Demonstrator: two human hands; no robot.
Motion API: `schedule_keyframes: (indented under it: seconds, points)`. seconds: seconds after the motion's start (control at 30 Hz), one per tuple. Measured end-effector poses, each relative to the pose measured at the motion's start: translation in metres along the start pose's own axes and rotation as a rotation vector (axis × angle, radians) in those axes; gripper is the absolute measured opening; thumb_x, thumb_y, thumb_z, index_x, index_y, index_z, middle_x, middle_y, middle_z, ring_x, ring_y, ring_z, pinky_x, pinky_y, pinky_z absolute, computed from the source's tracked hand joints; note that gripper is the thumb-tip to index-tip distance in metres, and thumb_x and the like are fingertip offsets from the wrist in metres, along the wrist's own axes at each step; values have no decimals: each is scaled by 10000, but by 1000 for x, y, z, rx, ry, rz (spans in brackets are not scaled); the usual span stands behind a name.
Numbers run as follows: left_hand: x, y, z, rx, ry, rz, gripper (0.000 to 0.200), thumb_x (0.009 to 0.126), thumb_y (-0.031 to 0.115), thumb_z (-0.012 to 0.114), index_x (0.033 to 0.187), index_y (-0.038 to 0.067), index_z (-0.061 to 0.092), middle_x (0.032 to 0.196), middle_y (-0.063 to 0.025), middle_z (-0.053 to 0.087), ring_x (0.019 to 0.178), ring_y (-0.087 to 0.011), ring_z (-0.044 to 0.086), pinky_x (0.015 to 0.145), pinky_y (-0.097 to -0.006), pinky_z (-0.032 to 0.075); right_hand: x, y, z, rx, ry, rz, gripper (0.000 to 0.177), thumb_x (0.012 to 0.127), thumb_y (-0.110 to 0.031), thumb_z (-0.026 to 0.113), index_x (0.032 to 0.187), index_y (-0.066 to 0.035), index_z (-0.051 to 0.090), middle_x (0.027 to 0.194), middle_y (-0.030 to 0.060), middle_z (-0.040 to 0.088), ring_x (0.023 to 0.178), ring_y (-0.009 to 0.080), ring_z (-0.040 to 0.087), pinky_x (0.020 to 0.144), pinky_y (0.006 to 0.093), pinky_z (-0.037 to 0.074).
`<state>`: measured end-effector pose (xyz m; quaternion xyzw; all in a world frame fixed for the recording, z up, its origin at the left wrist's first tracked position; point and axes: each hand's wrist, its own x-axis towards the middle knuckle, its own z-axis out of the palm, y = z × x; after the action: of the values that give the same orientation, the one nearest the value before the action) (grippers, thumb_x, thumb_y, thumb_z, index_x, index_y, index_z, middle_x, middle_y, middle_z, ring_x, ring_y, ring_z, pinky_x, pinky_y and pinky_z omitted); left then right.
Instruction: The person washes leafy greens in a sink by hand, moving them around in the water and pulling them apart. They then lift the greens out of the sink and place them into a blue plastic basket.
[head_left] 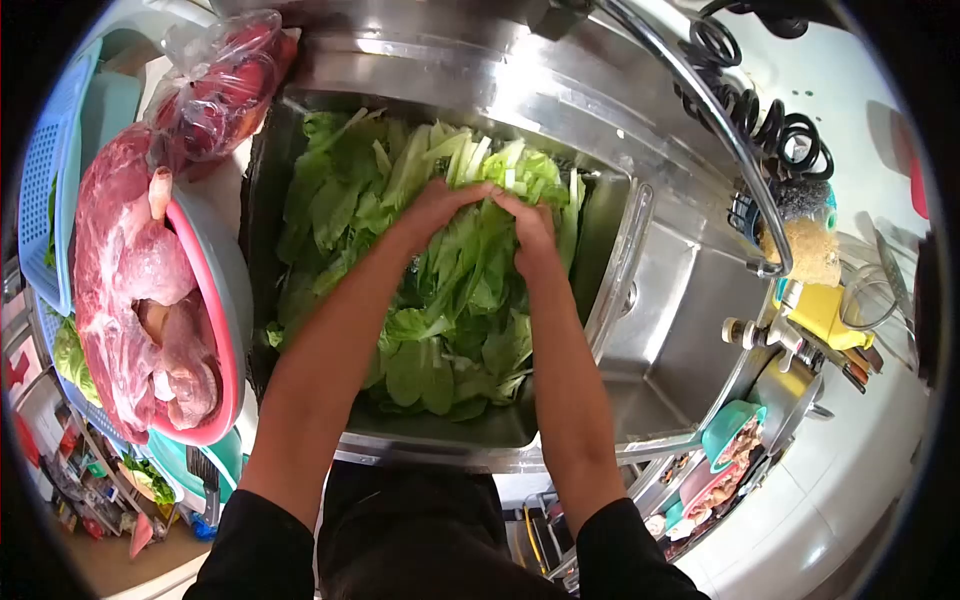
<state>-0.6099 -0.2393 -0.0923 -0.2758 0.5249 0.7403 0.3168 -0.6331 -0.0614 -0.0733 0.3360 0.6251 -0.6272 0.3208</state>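
Observation:
Long leafy greens (425, 375) with pale stems fill the left basin (606, 215) of a steel sink. My left hand (447, 205) and my right hand (532, 225) are together at the far side of the pile, thumbs nearly touching. Both are closed round a bunch of the greens, whose cut pale stem ends (485, 155) stick out beyond them. The fingertips are hidden under the leaves.
Raw meat (135, 290) overhangs a pink-rimmed bowl (225, 345) at the left, with bagged red meat (235, 85) behind it. A blue basket (55, 160) stands further left. The curved metal faucet pipe (720, 110) arches beside the right basin (665, 320).

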Motion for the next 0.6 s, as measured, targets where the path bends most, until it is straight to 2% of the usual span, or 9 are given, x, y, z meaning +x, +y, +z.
schedule_keyframes:
  seconds: [0.03,0.1,0.13,0.2,0.37,0.43,0.47,0.57,0.6]
  points:
    - [0,-1,2,13,8,-54,647,818,438,757,1196,-70,622,1161,-209,652,1015,-253,641,856,-352,525,17,18,-6,16,-26,-8,661,765,-273,819,1247,74,527,1149,196,614,999,266,620,826,400,517]
    - [17,-6,2,263,119,43,681,819,459,751,1199,-88,611,1178,-213,643,1024,-259,636,862,-355,522,31,25,-2,-12,-27,-56,507,780,-242,805,1130,62,600,1074,166,640,933,241,627,805,389,516]
    - [23,-11,2,385,176,85,697,819,469,748,1201,-97,605,1187,-215,639,1028,-262,633,865,-357,521,66,54,-11,-111,24,-193,673,768,-238,804,1266,81,482,1204,171,575,1073,265,577,862,396,504]
    - [22,-7,3,528,149,55,698,797,442,767,1259,-47,582,1188,-180,640,1006,-233,625,842,-360,510,63,43,-14,-161,-66,-183,692,755,-246,815,1264,89,487,1202,176,581,1084,275,571,891,384,488]
    - [47,-42,-11,272,-18,76,651,809,363,755,1319,7,560,1278,-143,600,1040,-232,592,906,-368,467,57,24,-25,-335,-229,-300,844,735,-218,814,1366,119,367,1283,241,547,1173,302,552,948,375,470]
    - [12,7,-7,303,-97,-25,626,815,316,744,1322,3,556,1307,-123,586,1033,-231,592,920,-353,455,61,26,-27,-263,-165,-250,886,732,-203,809,1405,109,327,1309,267,531,1206,314,540,967,389,466]
    - [14,7,-7,322,-68,-30,614,812,328,750,1300,-1,573,1259,-126,609,1038,-233,596,910,-356,466,14,-10,-11,-334,63,-58,922,714,-219,824,1408,115,317,1295,284,536,1225,319,528,961,424,473]
    - [20,4,-7,389,-32,-65,580,808,337,762,1249,-8,610,1162,-134,654,1046,-237,602,897,-362,484,32,-4,-23,-71,-208,143,884,702,-238,827,1397,97,397,1326,265,532,1161,343,569,967,443,466]
    - [23,5,-7,418,-54,-81,566,808,323,761,1244,-8,613,1161,-137,654,1045,-237,599,906,-362,482,33,0,-22,-88,-177,114,704,728,-221,799,1292,72,497,1308,227,551,1078,329,602,922,422,484]
